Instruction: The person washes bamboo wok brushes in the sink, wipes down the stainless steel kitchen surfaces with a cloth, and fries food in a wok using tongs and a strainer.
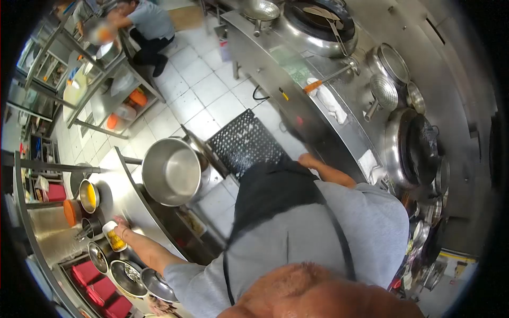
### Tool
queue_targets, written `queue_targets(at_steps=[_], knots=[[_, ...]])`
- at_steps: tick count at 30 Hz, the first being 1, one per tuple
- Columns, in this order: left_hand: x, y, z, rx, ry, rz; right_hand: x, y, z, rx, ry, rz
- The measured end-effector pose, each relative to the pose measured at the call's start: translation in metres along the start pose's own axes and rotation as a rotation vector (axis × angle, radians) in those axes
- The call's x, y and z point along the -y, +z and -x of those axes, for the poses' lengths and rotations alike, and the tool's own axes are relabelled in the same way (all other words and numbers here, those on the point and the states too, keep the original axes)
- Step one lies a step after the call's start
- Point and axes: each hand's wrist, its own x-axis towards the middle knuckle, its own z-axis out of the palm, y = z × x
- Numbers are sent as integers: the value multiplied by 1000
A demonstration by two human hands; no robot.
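My left hand is closed on the edge of a small white container with yellow food in it, at the steel counter on the left. Around it stand a steel bowl of yellow liquid, an orange-sided tub and a steel bowl. My right hand hangs beside my dark apron, near the edge of the stove counter on the right. Its fingers are too small and partly hidden to read.
A large steel pot stands left of a perforated black mat. Woks, strainers and a white cloth lie along the stove counter. Another person crouches at the upper left, beside a steel table.
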Motion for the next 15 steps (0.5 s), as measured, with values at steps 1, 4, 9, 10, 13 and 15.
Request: queue_targets(at_steps=[1,4,9,10,13,15], knots=[[4,-1,-1,25,54,-88,8,-9,20,46,78,-50],[24,-7,6,107,225,-386,26,-25,49,119,235,-115],[30,-30,17,140,486,-1044,24,-79,23,-11,-169,-55],[28,-31,17,149,539,-1130,53,-128,31,-57,-167,-58],[13,-41,12,195,708,-1436,93,-246,26,-734,-319,106],[-1,-50,6,294,890,-1736,102,-337,28,-998,-225,-194]])
